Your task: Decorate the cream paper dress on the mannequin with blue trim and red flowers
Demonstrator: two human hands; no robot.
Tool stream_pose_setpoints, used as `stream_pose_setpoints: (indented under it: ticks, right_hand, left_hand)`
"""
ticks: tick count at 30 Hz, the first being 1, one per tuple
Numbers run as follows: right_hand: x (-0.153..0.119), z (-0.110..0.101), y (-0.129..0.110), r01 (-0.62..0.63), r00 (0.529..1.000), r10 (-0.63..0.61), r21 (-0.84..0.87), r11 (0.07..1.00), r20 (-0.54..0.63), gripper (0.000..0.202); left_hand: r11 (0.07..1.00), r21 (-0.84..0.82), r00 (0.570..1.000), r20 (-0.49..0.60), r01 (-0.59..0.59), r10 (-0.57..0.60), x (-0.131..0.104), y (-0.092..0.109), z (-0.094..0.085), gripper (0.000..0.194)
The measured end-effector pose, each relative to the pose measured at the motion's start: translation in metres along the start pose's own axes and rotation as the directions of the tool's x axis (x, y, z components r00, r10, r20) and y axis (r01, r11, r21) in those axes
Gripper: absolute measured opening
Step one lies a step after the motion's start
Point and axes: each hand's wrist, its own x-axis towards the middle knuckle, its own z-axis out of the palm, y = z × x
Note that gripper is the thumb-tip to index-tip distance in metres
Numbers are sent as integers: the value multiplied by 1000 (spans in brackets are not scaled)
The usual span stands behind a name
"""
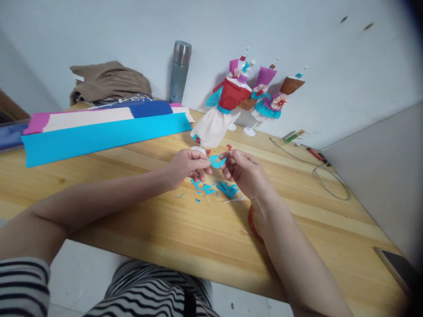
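Note:
A small curved piece of turquoise crepe paper (217, 162) is stretched between my two hands above the table. My left hand (191, 166) pinches its left end between thumb and forefinger. At its right end, my right hand (243, 169) grips it with closed fingertips. Below them lie turquoise paper scraps (228, 189), some cut into petal-like shapes. Just beyond my hands stands a mini dress form with a red top and cream skirt (214, 127), a turquoise patch and red flower near its hem. Small red paper flowers (229, 147) lie beside it.
Behind are more dressed mini forms (280, 103). Crepe paper rolls (109, 132) lie at left, with brown cloth (110, 81) and a thermos (180, 72) behind. A red-handled tool (253, 222) sits partly under my right forearm. A cable (317, 176) and phone-like device (395, 266) lie right.

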Motion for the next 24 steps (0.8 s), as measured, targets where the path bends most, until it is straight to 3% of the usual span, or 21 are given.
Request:
stream_pose_setpoints:
  ticks: [7, 14, 19, 22, 24]
  right_hand:
    - [-1, 8, 10, 19, 1000, -18, -60, 998, 18, 41]
    - [0, 20, 18, 55, 988, -66, -78, 995, -137, 35]
    - [1, 11, 14, 51, 995, -62, -138, 989, -77, 31]
    - [2, 3, 6, 102, 994, -111, -260, 960, -18, 29]
    - [5, -3, -1, 146, 989, -145, -372, 917, 32, 28]
  left_hand:
    - [967, -256, 999, -34, 23, -33, -1, -10, 0, 9]
    - [955, -292, 998, -8, 58, -63, -3, -22, 5, 14]
    - [958, -265, 994, 25, 111, -108, 0, -27, -1, 10]
    - [957, -260, 989, -45, 127, -143, 10, -30, -11, 4]
    - [951, -294, 987, -94, 98, -131, 19, -30, -19, 10]
